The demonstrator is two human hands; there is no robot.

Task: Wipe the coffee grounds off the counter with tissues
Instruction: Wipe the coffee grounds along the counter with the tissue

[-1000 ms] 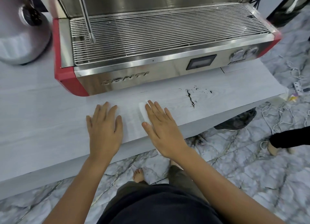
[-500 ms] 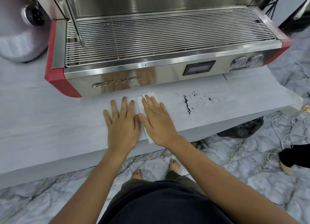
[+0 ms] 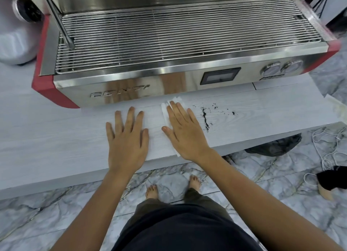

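Both hands lie flat on the pale wood-grain worktop [image 3: 56, 143] in front of the espresso machine [image 3: 169, 78]. The left hand [image 3: 127, 143] has its fingers straight and slightly spread, palm down on bare worktop, holding nothing. The right hand [image 3: 185, 130] is also flat with straight fingers, and it presses a white tissue [image 3: 166, 109] against the surface. The tissue shows only as a strip along the thumb side, beyond the fingertips and at the heel of the hand; the remainder is covered.

The coffee grounds [image 3: 205, 119] lie just to the right of the right hand — a dark streak running front to back, with scattered specks [image 3: 233, 112] farther right. The little-finger edge of the hand is near the streak but does not appear to touch it. No grounds are visible on the exposed part of the tissue.

Step in hand, as judged: the tissue is in place and the wipe across the spill is not yet done.

The next move calls for the following:
- Hold even downward pressure on the tissue so that it slides with the palm and does not bunch.
- Sweep rightward across the streak, then on to the outlying specks.
- Gather the grounds into the tissue — loose particles pushed sideways may smear or fall off the front edge onto the marble floor [image 3: 56, 209].
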